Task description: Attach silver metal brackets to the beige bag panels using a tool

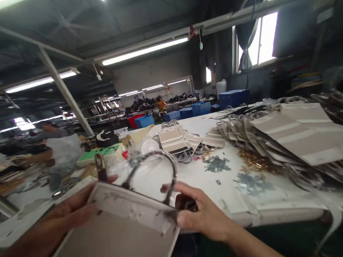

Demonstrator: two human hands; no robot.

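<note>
Grips a flat, stiff beige panel (123, 234), its top band scuffed and smeared grey, held up at the near edge of a white table (191, 177). Clasps the panel's left side with the left hand (68, 215), fingers curled beneath, thumb laid over the top band. Pinches shut with the right hand (200, 214) on the right foot of a thin, grey arched handle (172, 171) rising from the panel's top edge. On the table's right side, a fanned stack (300, 141) of similar panels, beige with pale stripes, threaded with metal loops. At mid-table, a loose heap of small gold fittings (251, 159) and scattered grey bits (216, 163); towards the table's far left, a round white cup (149, 146). Past the table's far end, hard blue crates (234, 97); contents impossible to make out.
</note>
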